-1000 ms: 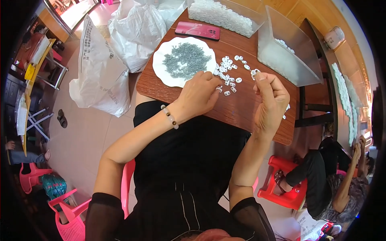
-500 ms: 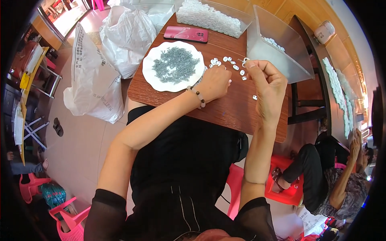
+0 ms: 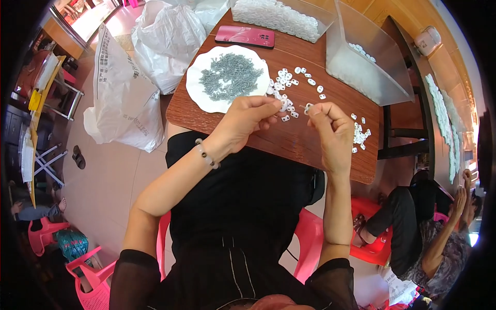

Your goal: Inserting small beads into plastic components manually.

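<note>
Over the wooden table, my left hand (image 3: 250, 121) pinches a small white plastic piece (image 3: 283, 105) between thumb and fingertips. Facing it a short gap away, my right hand (image 3: 335, 132) is closed on another white plastic piece (image 3: 308, 108); a thin grey bit sticks out of it toward the left hand. Left of my hands, a white scalloped plate (image 3: 195, 82) bears a heap of small grey spring-like pieces (image 3: 232, 72). Loose white two-holed pieces (image 3: 284, 77) lie beyond my fingers. More white pieces (image 3: 360, 135) lie to the right of my right hand.
A pink phone (image 3: 245, 36) lies behind the plate. Clear bins of white pieces stand at the back (image 3: 276, 19) and right (image 3: 368, 77). White sacks (image 3: 124, 98) stand left of the table (image 3: 217, 121). Another person (image 3: 431, 237) sits at the right.
My left hand has lifted from the loose pieces with a white piece and moved nearer. My right hand has come lower, toward the left hand. More loose white pieces show now.
</note>
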`<state>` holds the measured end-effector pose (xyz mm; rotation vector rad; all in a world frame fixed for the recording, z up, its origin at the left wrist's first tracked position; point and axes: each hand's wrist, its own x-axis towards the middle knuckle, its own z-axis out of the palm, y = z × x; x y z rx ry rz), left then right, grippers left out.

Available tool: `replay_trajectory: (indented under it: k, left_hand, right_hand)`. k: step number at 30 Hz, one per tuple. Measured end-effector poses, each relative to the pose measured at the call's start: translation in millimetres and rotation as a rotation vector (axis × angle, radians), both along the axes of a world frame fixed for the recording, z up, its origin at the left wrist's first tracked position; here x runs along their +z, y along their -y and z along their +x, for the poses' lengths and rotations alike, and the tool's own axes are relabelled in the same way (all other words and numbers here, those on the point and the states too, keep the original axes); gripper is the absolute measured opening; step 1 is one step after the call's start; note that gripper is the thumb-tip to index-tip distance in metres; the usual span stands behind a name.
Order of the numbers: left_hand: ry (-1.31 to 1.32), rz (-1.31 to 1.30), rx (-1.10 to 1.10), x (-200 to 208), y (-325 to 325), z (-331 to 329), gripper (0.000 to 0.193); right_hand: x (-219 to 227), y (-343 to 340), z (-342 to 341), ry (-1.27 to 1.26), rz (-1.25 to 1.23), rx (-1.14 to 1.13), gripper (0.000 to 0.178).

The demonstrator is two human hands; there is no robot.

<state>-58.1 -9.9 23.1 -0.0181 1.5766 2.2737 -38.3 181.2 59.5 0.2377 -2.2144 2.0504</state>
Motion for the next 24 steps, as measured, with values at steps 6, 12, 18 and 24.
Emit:
replay_trajectory:
  k: [6,12,18,24]
  left_hand:
    - [0.263,0.331,0.03,-2.0,20.7,34.6,0.018]
    - [0.28,0.361,0.043,-4.8,27.8,45.0,0.019]
    - [0.26,0.342,0.054,-10.5,25.9,47.5,0.022]
    - [0.247,0.302,0.078,-8.9,23.8,51.1,0.022]
  right_hand:
    - [-5.3,30.1,16.3,0.135,-0.063,0.097,0.011]
    - [-12.4,32.3,20.3,0.082,0.051,0.119,0.01]
    - [-14.4,36.4,21.5,0.074,0.052,0.1,0.01]
    - [-18.1,35.9,20.6,0.089,0.097,0.097,0.011]
